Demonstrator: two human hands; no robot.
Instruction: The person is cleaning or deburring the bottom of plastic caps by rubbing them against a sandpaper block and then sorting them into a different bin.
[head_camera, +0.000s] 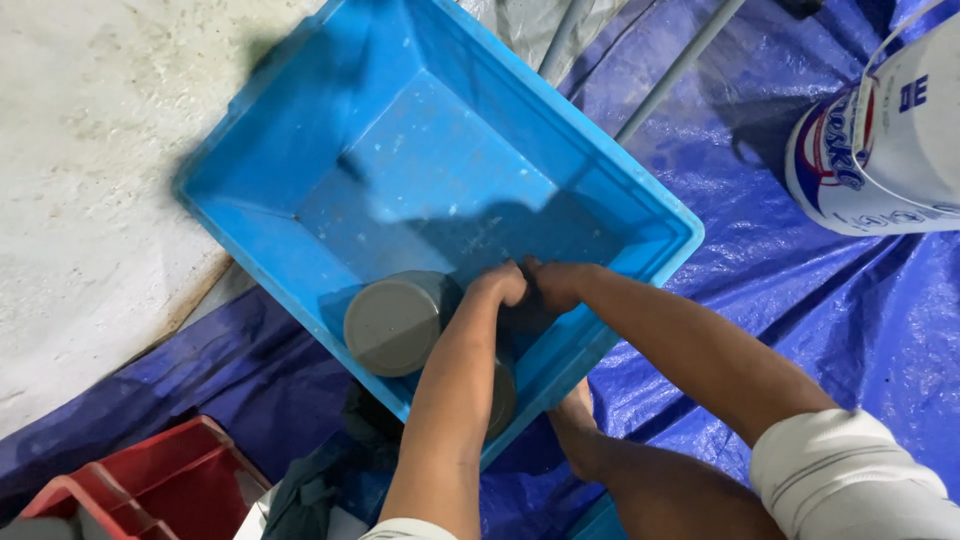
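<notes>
One blue tub (640, 215), two grey cylinders (392, 325), one white bucket (890, 150), one red crate (170, 475), two pipes (680, 68).

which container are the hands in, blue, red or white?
The large blue plastic crate: both hands meet inside it. The red crate and white bucket sit apart.

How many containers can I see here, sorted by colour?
Blue crate: 1
Red crate: 1
White bucket: 1
Grey round container: 1
Total: 4
Both hands, left and right, are down inside the blue crate, next to the grey container.
</notes>
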